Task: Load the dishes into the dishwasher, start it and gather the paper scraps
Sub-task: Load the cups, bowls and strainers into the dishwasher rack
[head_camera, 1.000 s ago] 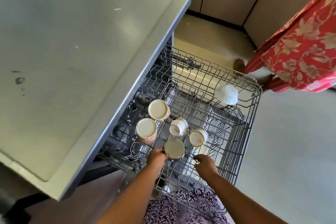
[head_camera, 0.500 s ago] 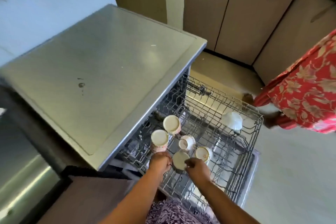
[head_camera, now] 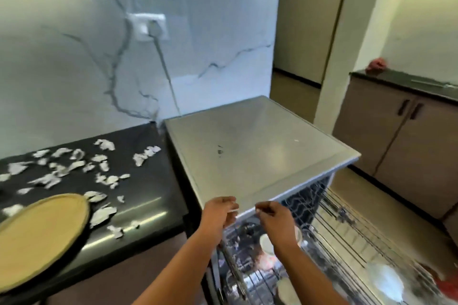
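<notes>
Dishwasher rack (head_camera: 352, 235) below my empty, relaxed left hand (head_camera: 218, 213) and right hand (head_camera: 275, 218) stands loaded, pulled out; next: slide it in.

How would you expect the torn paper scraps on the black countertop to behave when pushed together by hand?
The paper scraps look thin and crumpled, so probably very light and floppy, apt to scatter. The black countertop shows a glossy sheen, so they should slide readily. Some lie by the round tray, which may block them.
</notes>
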`<state>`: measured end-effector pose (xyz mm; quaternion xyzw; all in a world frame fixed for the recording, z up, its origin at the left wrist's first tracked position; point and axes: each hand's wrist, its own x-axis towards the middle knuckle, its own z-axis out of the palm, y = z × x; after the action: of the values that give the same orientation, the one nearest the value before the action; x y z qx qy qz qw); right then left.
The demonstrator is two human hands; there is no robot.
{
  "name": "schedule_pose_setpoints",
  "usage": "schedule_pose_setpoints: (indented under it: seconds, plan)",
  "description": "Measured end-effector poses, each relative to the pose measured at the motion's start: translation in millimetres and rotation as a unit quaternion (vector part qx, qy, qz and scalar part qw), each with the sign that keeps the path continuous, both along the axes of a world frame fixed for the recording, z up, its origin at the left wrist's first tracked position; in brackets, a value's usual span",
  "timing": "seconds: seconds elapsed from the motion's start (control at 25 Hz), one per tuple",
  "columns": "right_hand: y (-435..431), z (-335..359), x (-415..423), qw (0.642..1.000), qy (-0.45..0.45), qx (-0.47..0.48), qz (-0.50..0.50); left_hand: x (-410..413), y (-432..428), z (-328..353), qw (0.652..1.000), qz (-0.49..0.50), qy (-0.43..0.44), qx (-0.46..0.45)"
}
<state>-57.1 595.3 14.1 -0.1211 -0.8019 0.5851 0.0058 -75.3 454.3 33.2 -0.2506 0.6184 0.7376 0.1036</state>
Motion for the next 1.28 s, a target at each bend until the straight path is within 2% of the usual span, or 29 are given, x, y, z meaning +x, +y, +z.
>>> schedule_pose_setpoints:
  seconds: [0.12,0.32,0.6,0.8,1.0,1.16,1.28]
  plan:
    - [-33.8,25.0,-5.1,0.998,0.033,-0.032,0.040,4.2,-36.7,20.8,0.999,0.047,0.017,0.016]
    - [-103.1,45.6,-13.5,0.993,0.049,-0.028,0.101,6.1,-114.1,34.0,0.991,0.128,0.031,0.028]
    - [-244.0,42.4,-40.1,0.985,0.040,-0.035,0.162,3.1,-260.7,29.2,0.977,0.200,0.053,0.050]
    - [-368.4,34.0,-53.2,0.966,0.045,-0.004,0.253,8.2,-395.9,18.2,0.938,0.334,0.080,-0.046]
    - [-466.2,34.7,-65.2,0.949,0.036,-0.032,0.311,11.0,-520.7,5.3,0.880,0.454,0.077,-0.120]
    - [-528.2,35.7,-66.3,0.934,0.037,-0.040,0.352,12.6,-585.2,-9.9,0.849,0.514,0.053,-0.112]
    - [-573.6,29.6,-67.9,0.918,0.024,-0.019,0.396,11.0,-615.5,-17.1,0.841,0.515,0.030,-0.163]
